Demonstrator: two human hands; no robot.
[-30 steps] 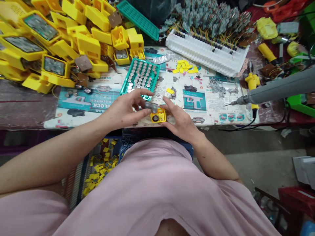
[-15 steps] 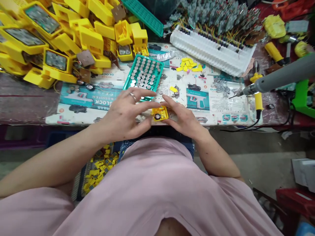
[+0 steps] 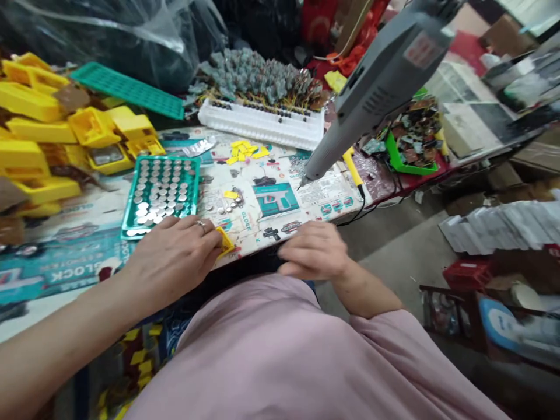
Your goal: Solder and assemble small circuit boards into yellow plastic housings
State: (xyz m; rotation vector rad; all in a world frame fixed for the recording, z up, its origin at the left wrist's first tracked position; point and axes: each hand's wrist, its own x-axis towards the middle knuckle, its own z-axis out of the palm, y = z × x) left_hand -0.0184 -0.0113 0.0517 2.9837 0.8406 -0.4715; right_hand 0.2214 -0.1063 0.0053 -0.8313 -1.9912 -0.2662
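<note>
My left hand (image 3: 177, 251) is closed over a small yellow plastic casing (image 3: 225, 244) at the table's front edge; only the casing's right side shows past the fingers. My right hand (image 3: 315, 251) is apart from it, in front of the table edge, with its fingers curled in; what it holds, if anything, is hidden. Just beyond my left hand lies a green tray (image 3: 195, 195) with many silver button cells (image 3: 164, 192). A grey electric screwdriver (image 3: 345, 122) points down over the table, its tip beyond my right hand.
Yellow casings (image 3: 30, 146) are piled at the left. Behind are a white foam holder (image 3: 262, 125) with wired parts and a second green tray (image 3: 126, 87). Small yellow pieces (image 3: 245, 151), screws (image 3: 300, 163), a yellow-handled tool (image 3: 353, 169) and a bright green bin (image 3: 409, 166) lie around.
The view has turned right. My right hand has left the yellow casing, moved right and curled its fingers. My left hand has closed over the casing.
</note>
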